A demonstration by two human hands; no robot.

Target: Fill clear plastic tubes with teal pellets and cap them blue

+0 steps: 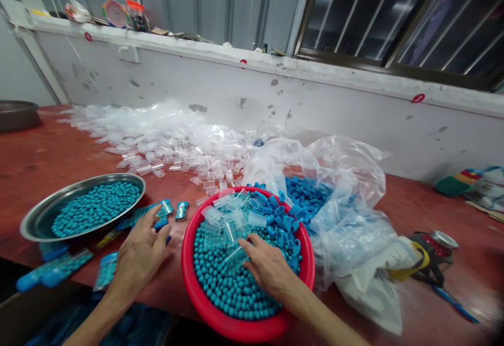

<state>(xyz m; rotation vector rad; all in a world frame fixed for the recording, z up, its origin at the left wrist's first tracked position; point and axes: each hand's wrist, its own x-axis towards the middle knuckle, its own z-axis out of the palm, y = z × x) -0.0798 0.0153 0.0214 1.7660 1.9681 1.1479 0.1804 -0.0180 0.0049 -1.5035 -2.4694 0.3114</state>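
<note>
A red basin (189, 278) holds teal beads (224, 288), clear plastic containers (236, 220) and blue caps (281, 225). Over the basin, my right hand (265, 262) pinches a clear container (235, 258) above the beads. My left hand (144, 246) is over the table left of the basin, fingers bent and touching or just above a small blue-capped item; what it holds is partly hidden. Filled containers with blue caps (106, 270) lie near that wrist, and another filled container (181, 211) stands between hand and basin.
A metal dish (29, 225) of teal beads sits at left. Many clear containers (157, 136) are heaped along the wall. Plastic bags (346, 230) with blue caps lie right of the basin. A jar (443, 241) is farther right, and a box (39, 309) is below the table edge.
</note>
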